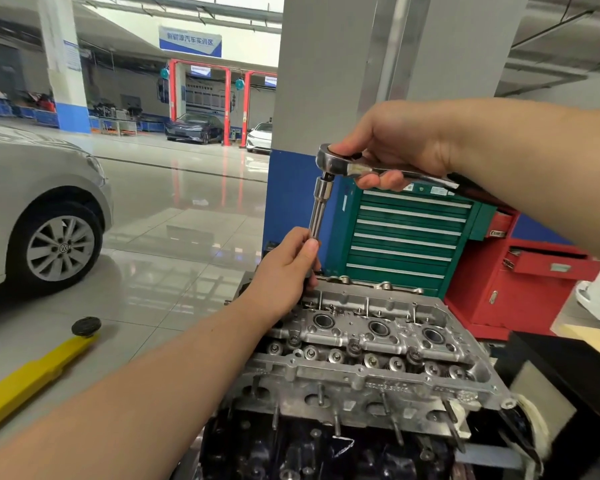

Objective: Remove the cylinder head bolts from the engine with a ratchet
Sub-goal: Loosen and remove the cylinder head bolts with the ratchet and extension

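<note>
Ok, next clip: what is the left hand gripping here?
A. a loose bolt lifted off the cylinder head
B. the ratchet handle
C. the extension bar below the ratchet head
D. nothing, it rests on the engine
C: the left hand is wrapped round the extension bar, while the right hand holds the ratchet near its head.

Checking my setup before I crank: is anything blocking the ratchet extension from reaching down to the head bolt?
Nothing visible blocks it. The extension drops from the ratchet held by the right hand toward the cylinder head at its far left corner. The left hand grips its lower end and hides the tip.
</note>
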Available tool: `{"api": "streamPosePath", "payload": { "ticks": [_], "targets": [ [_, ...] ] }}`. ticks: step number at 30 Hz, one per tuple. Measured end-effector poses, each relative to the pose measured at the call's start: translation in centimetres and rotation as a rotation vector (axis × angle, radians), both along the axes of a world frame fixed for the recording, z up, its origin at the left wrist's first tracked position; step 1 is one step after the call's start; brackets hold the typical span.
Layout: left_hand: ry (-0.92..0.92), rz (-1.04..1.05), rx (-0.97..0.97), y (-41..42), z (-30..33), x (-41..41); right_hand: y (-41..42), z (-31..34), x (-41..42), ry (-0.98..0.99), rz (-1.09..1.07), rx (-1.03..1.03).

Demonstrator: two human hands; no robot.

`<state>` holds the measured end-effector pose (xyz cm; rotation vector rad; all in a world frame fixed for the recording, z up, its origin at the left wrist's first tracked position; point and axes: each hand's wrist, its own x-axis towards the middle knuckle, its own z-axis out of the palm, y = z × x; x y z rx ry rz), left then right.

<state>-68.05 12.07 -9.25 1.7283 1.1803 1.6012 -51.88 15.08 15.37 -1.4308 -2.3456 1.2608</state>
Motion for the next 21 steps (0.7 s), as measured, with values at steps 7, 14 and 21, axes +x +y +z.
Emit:
{"api": "streamPosePath", "payload": {
  "ticks": [7, 14, 21],
  "targets": [
    [-0.057, -0.007, -0.03, -0.1, 0.1, -0.2, 0.2, 0.5, -1.0, -0.074, -0.016, -0.013],
    [-0.12, -0.028, -0.039, -0.2, 0.2, -0.2, -0.8, -0.7, -1.8, -0.188, -0.043, 0.092],
    [-0.217, 0.032, -0.01, -0.5, 3.6, 1.8, -1.9, -4.1, -2.8, -0.384, 0.125, 1.189]
  ]
}}
